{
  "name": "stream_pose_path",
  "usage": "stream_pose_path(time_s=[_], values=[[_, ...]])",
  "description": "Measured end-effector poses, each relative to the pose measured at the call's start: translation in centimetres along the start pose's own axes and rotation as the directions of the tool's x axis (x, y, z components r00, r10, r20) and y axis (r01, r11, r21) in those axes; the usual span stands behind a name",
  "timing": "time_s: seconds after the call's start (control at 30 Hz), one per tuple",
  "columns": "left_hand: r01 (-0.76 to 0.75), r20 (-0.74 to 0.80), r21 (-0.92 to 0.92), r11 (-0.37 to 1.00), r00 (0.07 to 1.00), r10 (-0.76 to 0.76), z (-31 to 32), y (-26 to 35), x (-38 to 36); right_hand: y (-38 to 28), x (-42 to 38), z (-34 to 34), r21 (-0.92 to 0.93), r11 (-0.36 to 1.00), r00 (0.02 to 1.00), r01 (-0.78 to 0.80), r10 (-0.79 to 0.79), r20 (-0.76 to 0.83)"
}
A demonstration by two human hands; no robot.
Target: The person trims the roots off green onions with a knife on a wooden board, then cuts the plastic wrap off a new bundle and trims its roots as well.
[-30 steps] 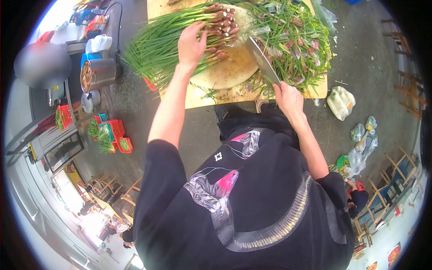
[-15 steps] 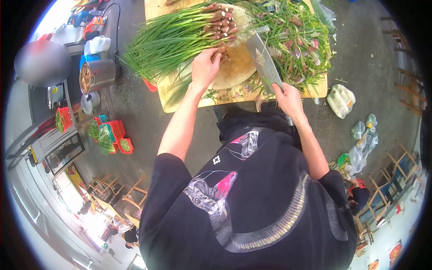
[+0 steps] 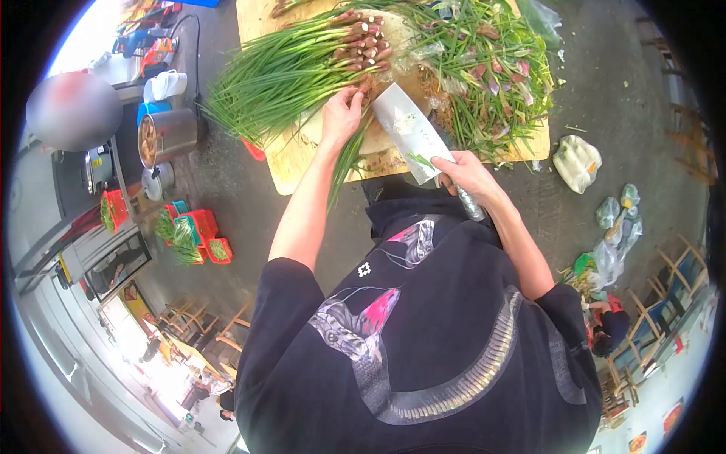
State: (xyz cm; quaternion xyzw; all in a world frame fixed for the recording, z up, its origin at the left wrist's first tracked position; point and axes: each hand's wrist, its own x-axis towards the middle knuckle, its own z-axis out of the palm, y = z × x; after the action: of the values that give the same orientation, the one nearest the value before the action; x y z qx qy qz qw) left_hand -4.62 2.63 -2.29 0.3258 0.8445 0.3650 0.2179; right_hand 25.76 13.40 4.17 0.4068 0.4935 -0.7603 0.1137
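A large bunch of spring onions (image 3: 302,72) lies on the round chopping board (image 3: 397,30), green leaves to the left and trimmed reddish ends to the right. My left hand (image 3: 342,115) is closed at the bunch's near edge, pinching spring onions; its fingertips are partly hidden. Some long leaves (image 3: 348,163) trail beneath it past the table edge. My right hand (image 3: 466,178) grips the handle of a cleaver (image 3: 412,135), its broad blade turned flat towards me over the board. Green bits stick to the blade.
A heap of leaves and peelings (image 3: 491,76) covers the right of the wooden table (image 3: 287,174). A large metal pot (image 3: 170,136) and red baskets (image 3: 200,225) stand left. Right, on the floor, lie a whitish bag (image 3: 577,164) and plastic bags (image 3: 609,257). Another person (image 3: 611,329) is lower right.
The cleaver has swung left and turned its flat side towards me, with my right hand moving nearer. My left hand shifts slightly down, and loose green leaves now hang below it.
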Motion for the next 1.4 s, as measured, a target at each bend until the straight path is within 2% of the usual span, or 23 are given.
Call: stream_pose_path(time_s=[0.13, 0.23, 0.33, 0.43, 0.53, 0.63, 0.67, 0.77, 0.8, 0.87, 0.9, 0.97, 1.03, 1.1, 1.13, 1.27, 1.37, 1.4], values=[[0.151, 0.118, -0.025, 0.988, 0.982, -0.147, -0.3, -0.6, 0.4, 0.3, 0.3, 0.1, 0.005, 1.000, 1.000, 0.007, -0.007, 0.001], [0.142, 0.118, 0.060, 0.988, 0.982, -0.148, -0.5, -0.4, 0.3, 0.3, 0.8, 0.4, 0.000, 1.000, 1.000, 0.022, -0.022, 0.009], [0.175, 0.137, 0.044, 0.984, 0.974, -0.179, -0.7, -0.1, 0.2, 0.6, 1.4, 0.8, -0.008, 1.000, 1.000, 0.026, -0.026, 0.004], [-0.062, 0.147, 0.267, 0.962, 0.989, 0.023, -1.5, 1.5, 0.4, 1.0, 1.8, 1.0, -0.055, 0.998, 0.999, 0.019, -0.021, -0.040], [-0.195, 0.227, 0.547, 0.814, 0.971, 0.080, -3.2, 4.9, 1.9, 1.3, 1.9, 0.9, -0.062, 0.998, 1.000, 0.018, -0.020, -0.023], [-0.269, 0.092, 0.559, 0.784, 0.960, 0.264, -5.4, 7.4, 3.4, 1.5, 2.4, 0.7, -0.051, 0.998, 0.999, 0.025, -0.026, -0.021], [-0.319, 0.108, 0.539, 0.780, 0.944, 0.311, -6.1, 7.3, 3.9, 1.4, 2.3, 0.8, -0.065, 0.997, 0.999, 0.032, -0.034, -0.029], [-0.206, 0.058, 0.357, 0.911, 0.978, 0.199, -7.2, 9.4, 3.2, 1.0, 2.1, 1.0, -0.052, 0.998, 1.000, 0.018, -0.020, -0.022], [-0.283, -0.023, 0.292, 0.914, 0.953, 0.303, -7.3, 9.6, 3.5, 1.0, 2.0, 0.9, -0.033, 0.999, 1.000, 0.007, -0.007, -0.020], [-0.071, 0.056, -0.021, 0.997, 0.996, 0.072, -7.1, 9.5, 2.7, 1.3, 2.0, 0.7, -0.020, 0.999, 0.999, 0.029, -0.029, -0.019], [0.058, 0.115, -0.168, 0.984, 0.993, -0.038, -7.1, 10.0, 2.2, 1.3, 2.0, 0.6, -0.017, 0.999, 0.999, 0.040, -0.040, -0.012], [0.085, 0.142, -0.096, 0.992, 0.987, -0.070, -5.8, 9.8, 0.5, 0.8, 1.5, 0.1, 0.040, 0.999, 0.998, 0.033, -0.031, -0.048], [0.000, 0.101, -0.012, 1.000, 0.995, 0.001, -3.7, 8.4, -1.7, 0.5, 0.4, -0.8, 0.062, 0.997, 0.992, 0.047, -0.039, -0.119], [-0.002, 0.117, -0.057, 0.998, 0.993, 0.008, -1.4, 6.9, -3.8, 0.0, -0.7, -1.9, 0.033, 0.996, 0.974, 0.083, -0.074, -0.213], [0.071, 0.122, -0.059, 0.996, 0.991, -0.064, -0.8, 7.7, -5.0, -0.3, -1.5, -2.3, -0.061, 0.994, 0.959, 0.096, -0.109, -0.263], [0.040, 0.042, 0.072, 0.997, 0.998, -0.043, 2.6, 8.1, -7.0, -0.5, -2.8, -2.9, -0.228, 0.971, 0.935, 0.073, -0.146, -0.324], [0.117, 0.026, 0.034, 0.993, 0.993, -0.118, 4.5, 6.4, -6.9, 0.5, -2.7, -2.4, -0.441, 0.893, 0.895, 0.092, -0.269, -0.357], [0.128, 0.044, 0.066, 0.990, 0.990, -0.131, 4.6, 6.4, -6.9, 0.1, -3.0, -1.6, -0.457, 0.885, 0.881, 0.090, -0.285, -0.379]])
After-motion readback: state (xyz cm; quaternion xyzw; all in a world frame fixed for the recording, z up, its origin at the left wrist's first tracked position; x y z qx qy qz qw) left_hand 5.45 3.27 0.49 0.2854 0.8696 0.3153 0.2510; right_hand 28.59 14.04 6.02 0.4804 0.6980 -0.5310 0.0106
